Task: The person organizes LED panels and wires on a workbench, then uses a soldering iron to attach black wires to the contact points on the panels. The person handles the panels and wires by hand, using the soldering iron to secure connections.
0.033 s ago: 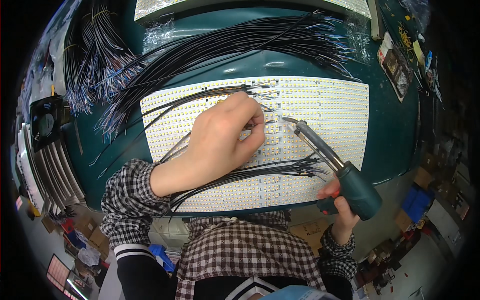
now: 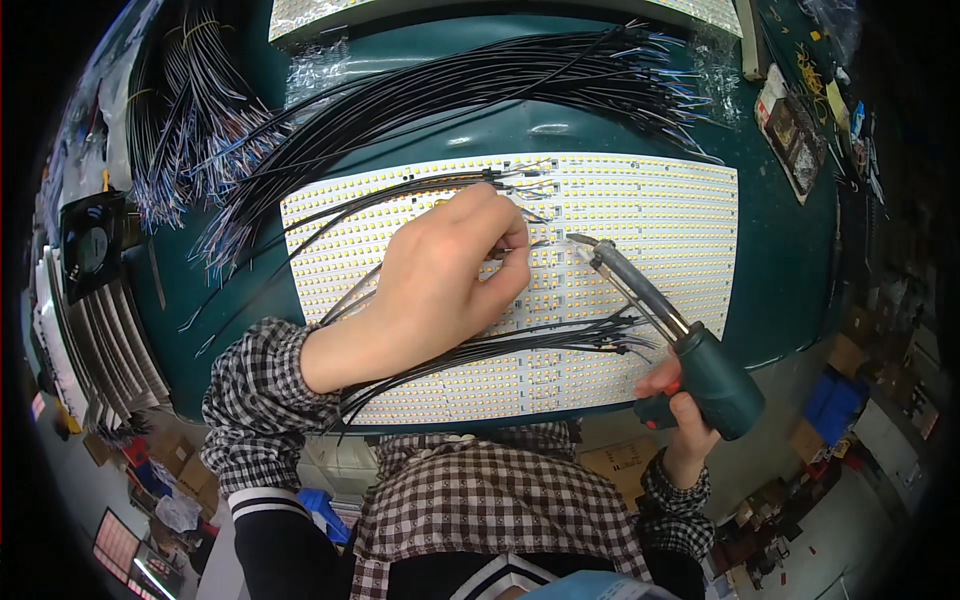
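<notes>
Soldering work is seen on a large white panel of LED strips [image 2: 640,200] that lies flat on a dark green counter [image 2: 780,270]. Compared with the other picture of the same view, nothing is found to be moved: the two hands, the iron and the wires are placed alike, so the same joint is judged to be in hand. The left hand [image 2: 440,280] is laid on the middle of the panel with the fingers curled together, and a thin black wire [image 2: 545,243] is pinched between the thumb and the fingertips, its bare end pointing to the right. The right hand [image 2: 672,400] is closed around the dark green handle of a soldering iron [image 2: 700,365], which is held tilted, and its metal tip [image 2: 580,240] is brought just beside the end of the pinched wire; whether the tip really touches the wire or the pad cannot be told, because this spot is very small. Several wires already attached [image 2: 560,335] are spread under the left wrist across the lower strips, and others are joined near the upper edge. A big bundle of loose black wires [image 2: 480,90] is kept behind the panel, well apart from the hands.
</notes>
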Motion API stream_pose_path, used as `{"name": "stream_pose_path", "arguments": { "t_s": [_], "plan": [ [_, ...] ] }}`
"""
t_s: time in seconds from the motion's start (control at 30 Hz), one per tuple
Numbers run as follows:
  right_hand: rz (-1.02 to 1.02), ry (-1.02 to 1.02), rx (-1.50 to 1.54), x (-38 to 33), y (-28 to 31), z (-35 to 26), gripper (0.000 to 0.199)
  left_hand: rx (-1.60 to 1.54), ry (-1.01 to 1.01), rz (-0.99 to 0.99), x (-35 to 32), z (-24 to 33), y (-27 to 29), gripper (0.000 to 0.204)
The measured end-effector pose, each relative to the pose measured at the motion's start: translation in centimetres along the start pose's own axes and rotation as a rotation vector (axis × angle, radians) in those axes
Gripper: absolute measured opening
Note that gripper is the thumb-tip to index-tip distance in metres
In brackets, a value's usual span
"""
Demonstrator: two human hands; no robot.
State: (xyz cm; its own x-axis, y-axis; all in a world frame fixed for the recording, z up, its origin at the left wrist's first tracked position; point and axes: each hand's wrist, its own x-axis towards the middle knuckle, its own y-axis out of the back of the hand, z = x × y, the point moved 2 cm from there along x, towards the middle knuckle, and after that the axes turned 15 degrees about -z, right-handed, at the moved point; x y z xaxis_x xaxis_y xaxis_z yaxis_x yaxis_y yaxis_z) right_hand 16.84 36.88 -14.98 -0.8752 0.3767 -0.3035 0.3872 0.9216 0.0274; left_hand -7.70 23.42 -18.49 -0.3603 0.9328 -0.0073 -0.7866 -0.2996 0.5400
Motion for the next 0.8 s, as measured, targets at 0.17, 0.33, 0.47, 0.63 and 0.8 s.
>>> {"name": "stream_pose_path", "arguments": {
  "t_s": [0.17, 0.33, 0.47, 0.63, 0.8],
  "plan": [
    [0.001, 0.009, 0.02, -0.05, 0.12, 0.18, 0.059, -0.024, 0.007, -0.013, 0.04, 0.09, 0.14, 0.014],
    [-0.016, 0.012, 0.012, 0.03, 0.29, 0.12, 0.059, -0.023, 0.003, -0.023, 0.01, 0.04, 0.15, 0.014],
    [-0.005, 0.006, 0.018, 0.01, 0.22, 0.11, 0.059, 0.011, -0.007, -0.013, 0.02, 0.1, -0.02, 0.014],
    [-0.004, 0.01, 0.016, 0.02, 0.18, 0.16, 0.059, 0.005, 0.007, -0.025, 0.05, 0.19, 0.07, 0.013],
    [0.0, 0.005, 0.026, -0.01, 0.18, 0.15, 0.059, -0.042, -0.005, -0.04, 0.04, 0.14, 0.22, 0.012]
  ]
}}
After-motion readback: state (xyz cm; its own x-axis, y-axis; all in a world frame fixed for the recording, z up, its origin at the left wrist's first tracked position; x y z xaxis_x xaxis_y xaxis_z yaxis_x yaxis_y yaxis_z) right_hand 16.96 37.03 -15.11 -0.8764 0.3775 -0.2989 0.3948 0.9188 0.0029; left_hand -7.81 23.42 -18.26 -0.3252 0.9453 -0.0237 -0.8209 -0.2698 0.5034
